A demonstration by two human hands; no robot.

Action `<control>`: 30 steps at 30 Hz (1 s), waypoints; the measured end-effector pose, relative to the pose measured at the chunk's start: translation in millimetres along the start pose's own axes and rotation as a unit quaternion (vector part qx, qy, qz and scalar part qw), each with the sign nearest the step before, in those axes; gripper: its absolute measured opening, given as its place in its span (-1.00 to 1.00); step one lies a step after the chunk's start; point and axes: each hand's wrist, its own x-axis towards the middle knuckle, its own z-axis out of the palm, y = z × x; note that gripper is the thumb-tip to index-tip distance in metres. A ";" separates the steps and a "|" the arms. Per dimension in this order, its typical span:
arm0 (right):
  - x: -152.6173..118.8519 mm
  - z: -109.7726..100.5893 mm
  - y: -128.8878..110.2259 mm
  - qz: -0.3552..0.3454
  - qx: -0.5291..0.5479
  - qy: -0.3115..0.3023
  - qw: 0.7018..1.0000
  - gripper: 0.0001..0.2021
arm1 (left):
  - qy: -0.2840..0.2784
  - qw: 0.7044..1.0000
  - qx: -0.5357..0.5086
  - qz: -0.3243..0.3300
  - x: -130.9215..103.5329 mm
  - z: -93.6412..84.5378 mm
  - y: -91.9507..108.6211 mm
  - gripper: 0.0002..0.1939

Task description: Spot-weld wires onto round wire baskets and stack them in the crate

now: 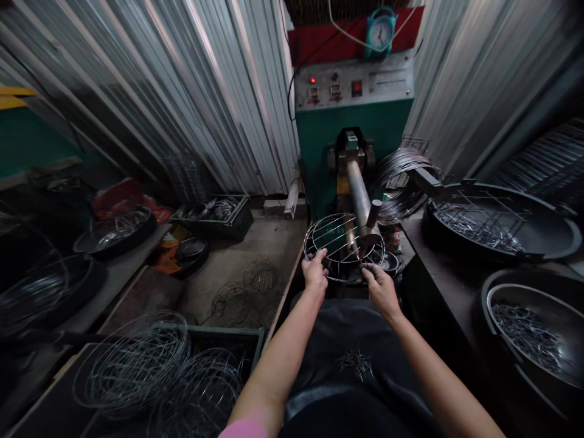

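My left hand [316, 272] is closed on the near left rim of a round wire rack [336, 248], thumb on top. The rack has an outer ring, an inner ring and straight cross wires, and lies roughly level. Its right part sits beneath the thick metal arm [359, 191] of a green machine [314, 137], beside a copper-coloured rod [350, 234]. At the rack's near right edge, my right hand [379, 286] pinches a short wire piece [362, 264] under the arm's end. Loose short wires [356, 364] rest on the dark apron over my lap.
A pan [572, 234] of wire pieces and a bowl [490, 298] of small bent wires stand at right. Wire coils [401, 176] hang beside the machine. Left, a crate [255, 336] holds round wire racks; more lie on the floor [285, 243]. Corrugated metal walls [219, 91] stand behind.
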 end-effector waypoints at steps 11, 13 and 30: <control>1.5 -0.7 -0.4 0.005 0.039 0.003 0.999 -0.61 | 0.027 1.000 0.002 -0.007 -6.6 3.8 1.3 -0.61; -0.1 -3.0 1.8 0.008 0.052 0.016 0.998 -0.60 | 0.030 1.000 0.003 -0.008 -6.3 3.5 0.1 -0.61; -97.7 -70.8 94.8 0.104 -0.083 0.059 0.989 -0.62 | -0.003 0.992 0.069 -0.110 -0.9 -16.7 20.1 -0.59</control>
